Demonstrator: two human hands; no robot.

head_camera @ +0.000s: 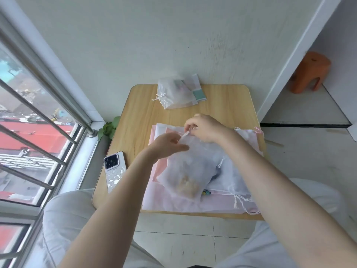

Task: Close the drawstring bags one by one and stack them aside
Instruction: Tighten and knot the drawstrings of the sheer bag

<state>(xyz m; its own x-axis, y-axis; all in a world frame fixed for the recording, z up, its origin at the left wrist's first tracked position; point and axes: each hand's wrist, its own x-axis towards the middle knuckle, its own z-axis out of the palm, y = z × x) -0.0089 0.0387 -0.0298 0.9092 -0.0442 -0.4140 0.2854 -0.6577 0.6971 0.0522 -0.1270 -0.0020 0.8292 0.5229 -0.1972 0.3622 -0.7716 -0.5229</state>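
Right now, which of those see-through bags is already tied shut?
The white bag at the table's far edge, cinched; the one under both hands is open.

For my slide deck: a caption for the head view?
Both hands pinch a sheer bag's mouth over the table.

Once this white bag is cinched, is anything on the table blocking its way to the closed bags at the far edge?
Nothing visible does. Both hands, left hand and right hand, work the mouth of the white bag. Bare wood of the table lies between it and the closed bags.
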